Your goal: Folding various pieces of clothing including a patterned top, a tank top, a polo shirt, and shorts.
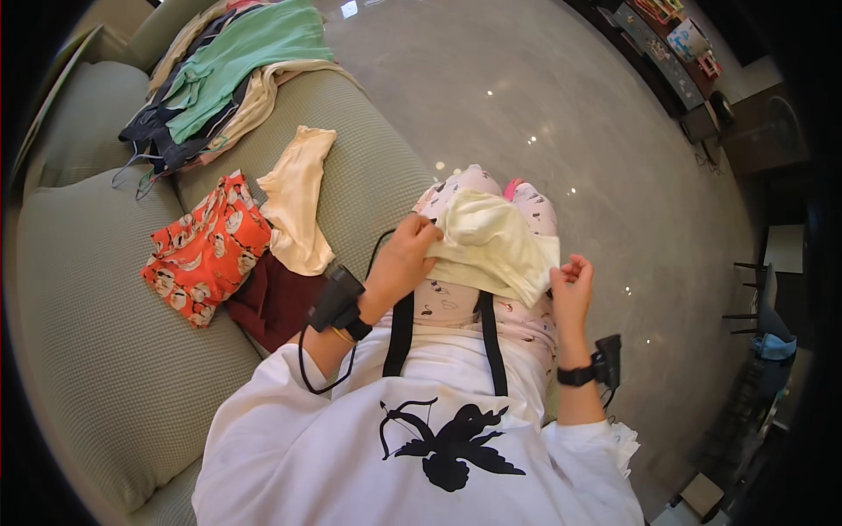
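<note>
1. Lying across the lap in the head view, the pale yellow garment is spread over the patterned trousers; the thighs seem to serve as a level support, within easy reach of both hands.
2. Pinched together at the garment's left edge, the fingers of the left hand appear to grip the cloth, probably to hold that side steady.
3. Curled beside the opposite corner, the fingers of the right hand are touching or very near it; their tips are too small here to tell whether they grip.
4. On the sofa, to the person's left, a red patterned cloth and a cream garment lie near a maroon cloth, partly covered. Farther off is a clothes pile topped with green, perhaps set apart to leave nearer space.
5. A black cable loops by the left wrist device and could snag; two black straps run below the garment's near edge.
</note>
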The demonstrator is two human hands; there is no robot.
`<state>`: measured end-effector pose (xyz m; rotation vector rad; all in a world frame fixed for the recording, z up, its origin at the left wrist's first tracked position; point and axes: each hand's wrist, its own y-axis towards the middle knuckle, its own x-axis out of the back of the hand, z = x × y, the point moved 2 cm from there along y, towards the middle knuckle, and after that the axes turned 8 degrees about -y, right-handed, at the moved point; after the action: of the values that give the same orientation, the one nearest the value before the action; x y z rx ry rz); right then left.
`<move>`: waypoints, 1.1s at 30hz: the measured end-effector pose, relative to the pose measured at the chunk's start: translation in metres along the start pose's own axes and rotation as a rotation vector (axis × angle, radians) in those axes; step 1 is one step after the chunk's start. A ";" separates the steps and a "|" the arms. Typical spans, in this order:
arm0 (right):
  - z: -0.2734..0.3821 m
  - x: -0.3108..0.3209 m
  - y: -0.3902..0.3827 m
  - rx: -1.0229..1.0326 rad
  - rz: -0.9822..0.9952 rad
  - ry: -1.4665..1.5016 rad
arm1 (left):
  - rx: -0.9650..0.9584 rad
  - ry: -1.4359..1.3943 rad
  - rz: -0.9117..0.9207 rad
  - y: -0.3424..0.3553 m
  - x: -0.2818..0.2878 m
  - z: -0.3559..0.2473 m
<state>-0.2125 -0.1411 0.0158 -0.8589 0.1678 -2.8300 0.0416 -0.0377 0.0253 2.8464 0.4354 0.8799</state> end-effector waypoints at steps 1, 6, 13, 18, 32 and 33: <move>-0.005 -0.005 -0.012 0.117 -0.118 -0.241 | 0.057 -0.018 0.026 -0.007 -0.007 0.000; -0.001 -0.031 -0.024 0.705 -0.036 -0.660 | 0.043 -0.057 0.009 -0.013 -0.014 -0.010; 0.024 0.013 0.025 0.452 -0.088 -0.410 | -0.012 -0.003 -0.170 0.038 0.030 -0.021; 0.043 -0.033 -0.016 0.639 0.317 0.008 | -0.007 -0.136 -0.020 0.046 0.001 -0.054; 0.020 -0.038 0.005 -0.288 0.753 0.958 | 0.615 -1.481 0.444 0.031 -0.024 -0.065; 0.029 -0.031 0.001 -0.267 0.818 0.848 | 0.648 -1.438 0.418 0.036 -0.023 -0.054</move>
<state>-0.1708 -0.1371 0.0224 0.3877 0.7980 -2.1870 0.0012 -0.0768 0.0646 3.1558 -0.1239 -1.5619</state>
